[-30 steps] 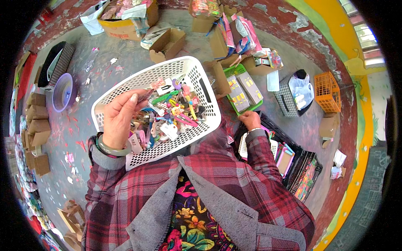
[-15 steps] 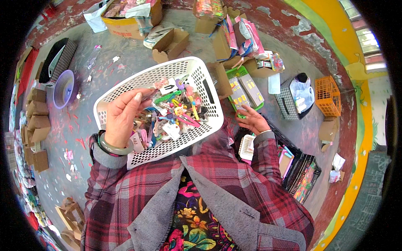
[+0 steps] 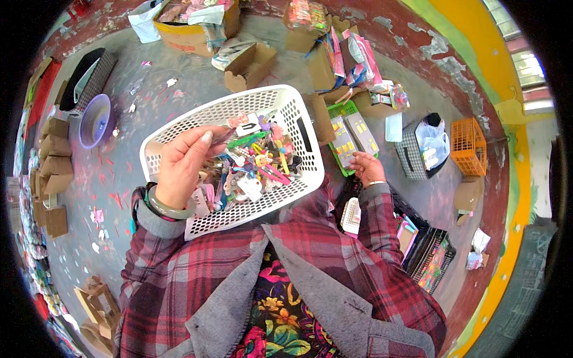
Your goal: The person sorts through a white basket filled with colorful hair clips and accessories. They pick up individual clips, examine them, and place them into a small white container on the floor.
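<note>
A white perforated plastic basket point(image 3: 156, 156) sits in front of me, heaped with colourful hair clips point(image 3: 262, 164). Over its left side my left hand point(image 3: 182, 170) pinches a small hair clip with a pink ornament point(image 3: 237, 120), partly hidden by the fingers. To the right lies a green basket point(image 3: 344, 109) with two grey trays point(image 3: 341, 143) holding small yellow pieces. My right hand point(image 3: 368, 168) is at the near end of these trays, thumb and fingers drawn together. Whatever they pinch is too small to make out.
A small white basket point(image 3: 351, 216) and black crates point(image 3: 431, 256) stand by my right forearm. Open cardboard boxes point(image 3: 250, 65) lie beyond the basket. Further right are a checked bin point(image 3: 412, 149) and an orange crate point(image 3: 468, 147); a purple basin point(image 3: 96, 122) stands left.
My right hand has gone from spread fingers to a pinch at the trays. My left hand keeps its pinch above the basket. The whole view has shifted slightly.
</note>
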{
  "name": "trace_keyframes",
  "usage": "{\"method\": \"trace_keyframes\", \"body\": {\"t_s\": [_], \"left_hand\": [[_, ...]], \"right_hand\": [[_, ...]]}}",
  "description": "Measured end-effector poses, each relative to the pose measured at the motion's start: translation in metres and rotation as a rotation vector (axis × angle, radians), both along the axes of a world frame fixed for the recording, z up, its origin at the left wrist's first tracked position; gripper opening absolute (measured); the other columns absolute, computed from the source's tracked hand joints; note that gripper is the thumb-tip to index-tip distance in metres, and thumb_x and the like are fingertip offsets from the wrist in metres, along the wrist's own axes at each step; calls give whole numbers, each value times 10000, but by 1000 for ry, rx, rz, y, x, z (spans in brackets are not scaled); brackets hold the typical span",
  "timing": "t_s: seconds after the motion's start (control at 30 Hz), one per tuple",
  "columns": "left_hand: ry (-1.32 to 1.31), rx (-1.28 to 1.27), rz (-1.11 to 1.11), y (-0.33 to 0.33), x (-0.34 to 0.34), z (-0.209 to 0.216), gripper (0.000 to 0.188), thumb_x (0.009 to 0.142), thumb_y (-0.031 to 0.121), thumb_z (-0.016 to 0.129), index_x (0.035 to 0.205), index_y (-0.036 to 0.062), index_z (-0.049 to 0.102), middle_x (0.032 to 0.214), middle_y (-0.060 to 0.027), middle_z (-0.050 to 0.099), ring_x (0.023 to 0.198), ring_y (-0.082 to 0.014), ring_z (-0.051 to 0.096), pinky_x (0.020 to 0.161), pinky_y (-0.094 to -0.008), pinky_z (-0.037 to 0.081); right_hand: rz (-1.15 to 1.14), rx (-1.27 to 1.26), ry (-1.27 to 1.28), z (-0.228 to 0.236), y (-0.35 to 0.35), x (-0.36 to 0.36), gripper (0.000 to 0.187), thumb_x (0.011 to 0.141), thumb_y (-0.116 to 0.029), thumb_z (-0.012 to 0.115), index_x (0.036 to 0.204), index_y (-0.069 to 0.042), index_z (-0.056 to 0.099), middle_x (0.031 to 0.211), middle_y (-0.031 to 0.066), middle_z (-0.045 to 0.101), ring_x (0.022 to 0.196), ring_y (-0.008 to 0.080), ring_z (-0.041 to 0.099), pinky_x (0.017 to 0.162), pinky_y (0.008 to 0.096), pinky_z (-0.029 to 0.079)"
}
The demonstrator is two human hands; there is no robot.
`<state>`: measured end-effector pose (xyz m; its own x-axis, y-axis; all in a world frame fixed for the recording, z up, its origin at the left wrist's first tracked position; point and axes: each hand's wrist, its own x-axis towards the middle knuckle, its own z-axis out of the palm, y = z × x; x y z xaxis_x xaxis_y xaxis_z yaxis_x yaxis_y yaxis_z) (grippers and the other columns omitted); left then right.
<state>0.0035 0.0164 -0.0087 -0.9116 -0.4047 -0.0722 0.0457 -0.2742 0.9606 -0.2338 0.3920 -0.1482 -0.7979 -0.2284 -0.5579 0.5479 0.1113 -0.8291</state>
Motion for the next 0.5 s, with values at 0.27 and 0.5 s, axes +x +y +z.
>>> {"method": "trace_keyframes", "body": {"t_s": [0.27,0.5], "left_hand": [[110,268,-43,0,-5,20,229,920,84,446,1072,-44,561,1066,-128,590,955,-181,586,833,-304,504],[164,309,-68,-3,-3,14,254,934,88,414,1125,-43,518,1102,-151,571,1015,-230,575,867,-311,496]], "right_hand": [[257,-392,369,155,-128,39,243,827,-90,597,1046,8,563,868,68,620,763,129,596,618,217,456],[734,-375,337,176,-227,92,393,769,-64,660,1124,45,531,1019,86,591,913,141,553,815,266,449]]}}
